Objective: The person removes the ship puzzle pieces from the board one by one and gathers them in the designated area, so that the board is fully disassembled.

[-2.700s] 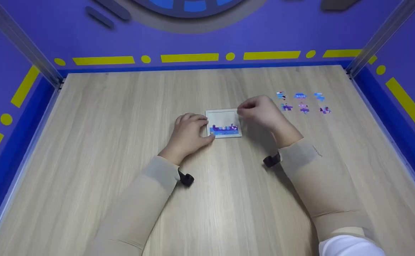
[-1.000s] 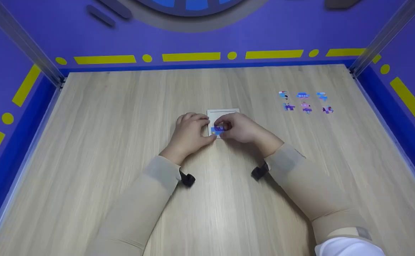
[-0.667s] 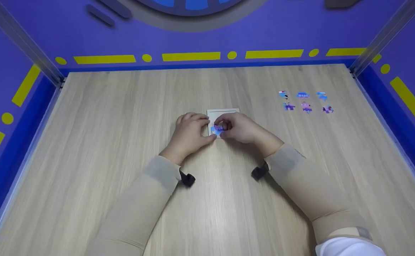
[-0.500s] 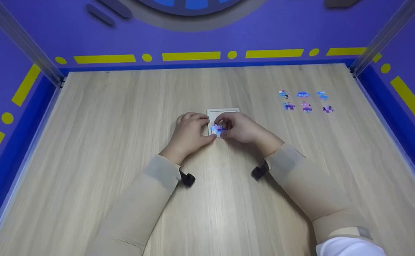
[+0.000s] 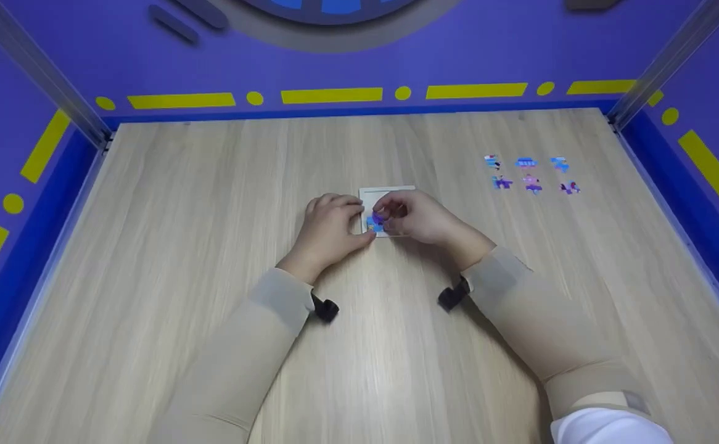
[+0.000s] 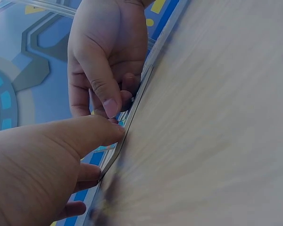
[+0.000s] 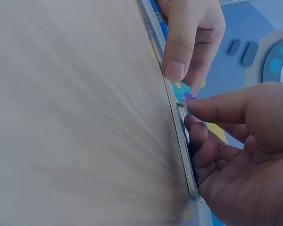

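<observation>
A small white jigsaw tray (image 5: 387, 189) lies mid-table, with blue puzzle pieces (image 5: 372, 227) along its near side. My left hand (image 5: 328, 229) holds the tray's near left corner, thumb on the near edge and fingers along the left side. Over the tray, my right hand (image 5: 418, 216) pinches a purple puzzle piece (image 5: 377, 217) between thumb and fingertips. In the right wrist view, a bit of that piece (image 7: 188, 98) shows at the thumb tip, close to the left hand's fingers. The right hand hides much of the tray's right half.
Several loose puzzle pieces (image 5: 532, 185) lie in two rows at the back right of the wooden table (image 5: 211, 185). Blue-purple walls (image 5: 328, 68) with yellow marks stand behind and at both sides.
My right hand has moved left from the tray's far right corner to over its near part. The purple piece's visible side has changed in its fingertips. My left hand has stayed at the tray.
</observation>
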Demonstrator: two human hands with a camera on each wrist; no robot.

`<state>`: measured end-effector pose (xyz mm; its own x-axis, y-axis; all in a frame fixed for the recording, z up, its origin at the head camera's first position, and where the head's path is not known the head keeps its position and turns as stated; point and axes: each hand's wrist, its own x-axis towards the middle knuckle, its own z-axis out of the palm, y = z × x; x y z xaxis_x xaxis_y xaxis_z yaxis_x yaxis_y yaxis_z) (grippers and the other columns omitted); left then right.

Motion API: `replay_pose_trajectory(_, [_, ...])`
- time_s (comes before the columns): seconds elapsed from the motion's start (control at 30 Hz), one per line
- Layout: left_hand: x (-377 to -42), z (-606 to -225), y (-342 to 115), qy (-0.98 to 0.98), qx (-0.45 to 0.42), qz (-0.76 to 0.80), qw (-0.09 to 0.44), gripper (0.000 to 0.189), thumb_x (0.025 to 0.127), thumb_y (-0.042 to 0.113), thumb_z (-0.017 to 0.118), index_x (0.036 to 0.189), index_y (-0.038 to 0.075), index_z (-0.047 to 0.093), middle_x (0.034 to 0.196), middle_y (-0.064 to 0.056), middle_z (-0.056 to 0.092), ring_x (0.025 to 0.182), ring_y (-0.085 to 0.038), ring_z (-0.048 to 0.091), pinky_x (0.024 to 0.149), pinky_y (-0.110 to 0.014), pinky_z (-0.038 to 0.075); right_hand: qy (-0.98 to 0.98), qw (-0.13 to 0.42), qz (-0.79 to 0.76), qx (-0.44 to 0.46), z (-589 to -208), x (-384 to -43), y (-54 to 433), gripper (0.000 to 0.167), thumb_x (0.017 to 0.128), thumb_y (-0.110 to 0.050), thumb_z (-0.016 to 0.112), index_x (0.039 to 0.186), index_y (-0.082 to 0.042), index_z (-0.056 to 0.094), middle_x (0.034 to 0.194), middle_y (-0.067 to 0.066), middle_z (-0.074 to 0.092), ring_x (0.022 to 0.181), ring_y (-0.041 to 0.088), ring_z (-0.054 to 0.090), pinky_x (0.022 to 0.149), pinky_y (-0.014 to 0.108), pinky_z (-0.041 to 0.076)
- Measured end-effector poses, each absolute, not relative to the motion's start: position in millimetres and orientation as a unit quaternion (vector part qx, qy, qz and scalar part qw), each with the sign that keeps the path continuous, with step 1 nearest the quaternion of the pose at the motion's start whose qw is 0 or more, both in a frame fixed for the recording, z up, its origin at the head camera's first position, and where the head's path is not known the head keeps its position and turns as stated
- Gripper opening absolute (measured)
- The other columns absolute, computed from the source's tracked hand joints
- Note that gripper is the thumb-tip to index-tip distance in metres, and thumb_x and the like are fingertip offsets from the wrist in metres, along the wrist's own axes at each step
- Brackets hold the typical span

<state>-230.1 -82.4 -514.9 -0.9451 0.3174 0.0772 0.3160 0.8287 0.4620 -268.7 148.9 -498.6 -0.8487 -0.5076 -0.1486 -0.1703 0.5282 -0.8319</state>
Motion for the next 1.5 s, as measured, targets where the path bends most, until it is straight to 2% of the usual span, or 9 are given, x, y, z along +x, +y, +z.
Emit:
replay_pose_trajectory(0.33, [-230.8,-514.9,-82.3,0.956,0.165,0.242,-0.001,0.061,0.101,0.049,0.081,0.145,0.007,0.076,0.16,-0.005,0.069,0.155,-0.036,0.054,0.135,-0.058,0.033,0.846,0.182,-0.466,-0.184,-499.5,-268.6,146.7,0.025,0.103,0.003,0.074,0.126,-0.003,0.079,0.113,0.013,0.077,0.099,0.018,0.066,0.077,0.02,0.055])
replay_pose_trajectory(0.67, [-229.8,-514.0,-82.2,0.956,0.166,0.241,0.003,0.062,0.1,0.049,0.081,0.146,0.007,0.076,0.161,-0.005,0.068,0.154,-0.036,0.055,0.135,-0.058,0.033,0.849,0.169,-0.459,-0.2,-502.0,-270.1,146.9,0.024,0.101,0.005,0.073,0.123,-0.004,0.078,0.11,0.011,0.077,0.097,0.017,0.066,0.082,0.022,0.054])
replay_pose_trajectory(1.0, [-229.7,-514.6,-82.6,0.955,0.168,0.243,-0.002,0.061,0.1,0.047,0.083,0.145,0.007,0.076,0.16,-0.006,0.069,0.155,-0.036,0.055,0.135,-0.057,0.033,0.851,0.162,-0.459,-0.197,-501.6,-269.5,148.1,0.021,0.102,0.001,0.075,0.12,-0.006,0.08,0.106,0.01,0.076,0.092,0.015,0.065,0.076,0.021,0.053])
replay_pose_trajectory(1.3, [-229.1,-514.7,-82.3,0.955,0.165,0.247,0.0,0.062,0.1,0.048,0.083,0.146,0.006,0.076,0.161,-0.005,0.068,0.156,-0.035,0.054,0.136,-0.057,0.033,0.849,0.155,-0.469,-0.19,-502.8,-271.5,148.6,0.019,0.102,-0.003,0.076,0.119,-0.006,0.084,0.104,0.011,0.078,0.092,0.016,0.065,0.077,0.022,0.053])
replay_pose_trajectory(1.5, [-229.4,-514.9,-82.2,0.955,0.164,0.245,0.001,0.062,0.1,0.048,0.083,0.146,0.007,0.076,0.161,-0.005,0.068,0.156,-0.035,0.053,0.136,-0.057,0.033,0.836,0.162,-0.494,-0.174,-503.4,-271.7,149.6,0.02,0.101,-0.001,0.075,0.12,-0.002,0.079,0.103,0.009,0.078,0.092,0.013,0.068,0.077,0.019,0.055])
